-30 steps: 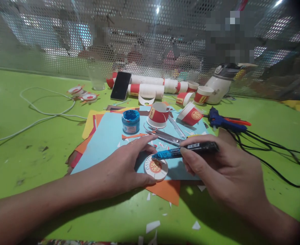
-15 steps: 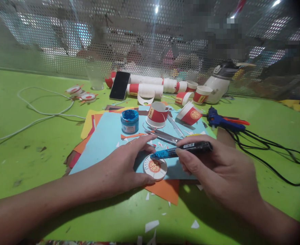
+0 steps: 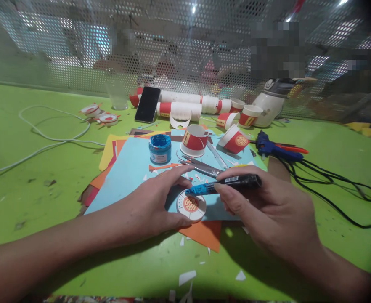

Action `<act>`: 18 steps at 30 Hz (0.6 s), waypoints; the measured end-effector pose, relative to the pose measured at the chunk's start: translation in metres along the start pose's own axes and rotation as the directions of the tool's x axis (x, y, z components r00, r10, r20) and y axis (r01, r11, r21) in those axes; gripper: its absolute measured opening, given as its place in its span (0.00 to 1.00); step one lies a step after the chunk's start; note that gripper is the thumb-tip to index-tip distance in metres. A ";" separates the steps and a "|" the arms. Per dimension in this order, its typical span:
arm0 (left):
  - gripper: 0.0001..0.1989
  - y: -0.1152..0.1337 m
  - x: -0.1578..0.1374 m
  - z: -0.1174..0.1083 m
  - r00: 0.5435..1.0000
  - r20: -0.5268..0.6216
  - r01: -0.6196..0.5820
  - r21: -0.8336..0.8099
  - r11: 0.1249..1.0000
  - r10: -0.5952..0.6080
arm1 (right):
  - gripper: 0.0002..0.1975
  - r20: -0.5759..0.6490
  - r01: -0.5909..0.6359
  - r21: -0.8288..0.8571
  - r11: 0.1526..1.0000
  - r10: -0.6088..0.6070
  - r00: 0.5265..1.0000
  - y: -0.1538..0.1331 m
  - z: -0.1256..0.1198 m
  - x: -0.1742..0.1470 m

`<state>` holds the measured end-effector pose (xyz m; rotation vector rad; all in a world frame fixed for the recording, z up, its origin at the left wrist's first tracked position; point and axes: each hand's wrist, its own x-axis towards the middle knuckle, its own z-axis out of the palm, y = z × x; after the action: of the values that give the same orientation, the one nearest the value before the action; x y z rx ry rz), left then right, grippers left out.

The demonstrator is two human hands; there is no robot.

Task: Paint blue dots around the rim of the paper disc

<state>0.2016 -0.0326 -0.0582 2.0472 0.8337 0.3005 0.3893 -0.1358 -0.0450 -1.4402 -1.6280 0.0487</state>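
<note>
My left hand [image 3: 150, 200] steadies a small white disc [image 3: 191, 206] at its edge, thumb at the near rim and fingers round the far side. An orange emblem fills the disc's middle, with dark lines and small dots around it. Between the thumb and fingers of my right hand [image 3: 276, 210] is a black marker pen [image 3: 237, 182], its front part smeared with blue. The pen's tip is over the far part of the disc; whether it touches, I cannot tell. Light blue paper [image 3: 122, 181] lies beneath, with scissors [image 3: 204, 168] just beyond the pen.
An uncapped jar of blue paint [image 3: 160, 149] stands near red-and-white paper cups [image 3: 194, 141]. A blue glue gun [image 3: 275, 148] with a black cord lies right. Behind are a phone [image 3: 147, 104], cup tubes [image 3: 181, 111] and a white bottle [image 3: 269, 107]. Paper scraps [image 3: 187, 277] are scattered in front.
The pen's tip has barely shifted on the disc. Both hands keep their hold, and the whole view has moved very slightly.
</note>
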 end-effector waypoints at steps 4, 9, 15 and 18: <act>0.46 0.002 0.002 0.000 1.000 -0.010 -0.020 0.002 1.000 0.020 | 0.01 0.034 0.049 -0.038 0.998 -0.047 0.998 -0.005 -0.001 0.003; 0.46 0.003 0.004 0.000 1.000 -0.010 -0.019 0.023 1.000 0.019 | 0.02 0.055 0.133 -0.102 0.986 -0.128 0.990 -0.009 0.001 0.004; 0.46 0.000 0.001 0.000 0.998 -0.026 -0.063 0.058 0.996 0.065 | 0.01 0.041 0.120 -0.068 0.991 -0.117 0.992 -0.009 0.002 0.003; 0.46 -0.002 0.000 0.000 0.999 -0.020 -0.037 0.061 0.997 0.039 | 0.00 -0.036 0.055 -0.008 0.998 -0.055 0.998 -0.008 -0.001 0.003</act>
<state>0.2009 -0.0317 -0.0597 2.1212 0.8267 0.3225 0.3841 -0.1368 -0.0381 -1.3930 -1.6384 -0.0142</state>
